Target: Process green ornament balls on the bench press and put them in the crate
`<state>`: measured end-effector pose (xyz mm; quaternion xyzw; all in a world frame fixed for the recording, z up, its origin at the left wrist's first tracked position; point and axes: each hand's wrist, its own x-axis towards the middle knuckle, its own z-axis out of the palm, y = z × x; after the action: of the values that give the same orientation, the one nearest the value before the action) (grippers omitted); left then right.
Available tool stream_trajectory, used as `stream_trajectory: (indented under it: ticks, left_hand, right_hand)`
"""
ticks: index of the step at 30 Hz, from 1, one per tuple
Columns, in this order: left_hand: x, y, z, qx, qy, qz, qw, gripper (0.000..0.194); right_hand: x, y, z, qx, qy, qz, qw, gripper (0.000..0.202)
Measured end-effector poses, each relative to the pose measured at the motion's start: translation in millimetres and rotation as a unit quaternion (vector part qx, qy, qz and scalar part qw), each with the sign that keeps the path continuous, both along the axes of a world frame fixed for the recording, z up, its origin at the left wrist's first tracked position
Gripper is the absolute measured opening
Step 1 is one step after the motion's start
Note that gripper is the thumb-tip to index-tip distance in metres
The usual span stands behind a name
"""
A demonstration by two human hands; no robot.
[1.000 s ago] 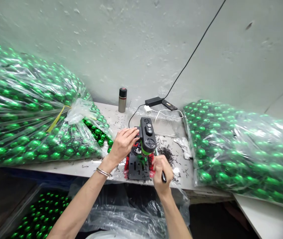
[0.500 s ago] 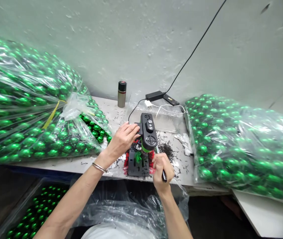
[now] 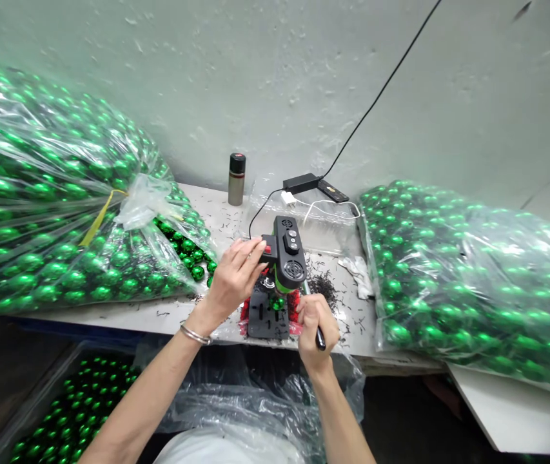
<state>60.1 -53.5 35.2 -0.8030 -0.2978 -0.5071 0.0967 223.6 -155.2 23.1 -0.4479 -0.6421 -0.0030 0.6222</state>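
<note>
A small bench drill press (image 3: pixel 290 248) with a black top and green body stands in the middle of the table. Its black slotted base (image 3: pixel 267 322) bears a shiny green ball (image 3: pixel 278 303), directly below the drill head. My right hand (image 3: pixel 318 328) is wrapped round the black-gripped lever (image 3: pixel 320 339) on the press's right side. On the other side, my left hand (image 3: pixel 238 274) has its fingers stretched out, with the tips at the black switch box (image 3: pixel 269 248) and its red switch. I see nothing held in that hand.
Big clear bags of green balls lie at left (image 3: pixel 52 212) and right (image 3: pixel 472 290). A lower bag (image 3: pixel 76 399) holds more. Behind the press are a bottle (image 3: pixel 236 180), a power adapter (image 3: pixel 301 183) and cables. Black shavings (image 3: pixel 322 290) and a white cloth (image 3: pixel 359 277) lie at right.
My left hand has shifted slightly left, uncovering the red switch. The green ball, blurred before, now shows sharply. My right hand keeps its hold on the lever.
</note>
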Motion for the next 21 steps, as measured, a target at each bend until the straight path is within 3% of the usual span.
stream_trajectory:
  ticks: [3,7,11,16,21]
  left_hand:
    - [-8,-22,-21.3,-0.035,-0.102,0.014,0.994,0.034]
    - [-13,-48,-62.1,-0.184,-0.157,0.022,0.970,0.022]
    - [-3,-60,-92.2,-0.315,-0.108,0.002,0.943,0.048]
    - [22,-52,-100.3,-0.357,-0.076,-0.001,0.931,0.065]
    - [36,-42,-99.5,-0.358,-0.062,-0.017,0.931,0.045]
  right_hand:
    - [0,0,0.1,-0.005,0.003,0.000,1.000,0.032]
    - [0,0,-0.4,-0.002,0.013,0.000,1.000,0.032]
    - [-2,-1,-0.1,-0.012,0.025,-0.011,1.000,0.032]
    - [-4,-3,0.9,-0.025,0.035,-0.029,0.999,0.033]
    - [-3,-3,0.7,-0.033,0.036,-0.032,0.998,0.033]
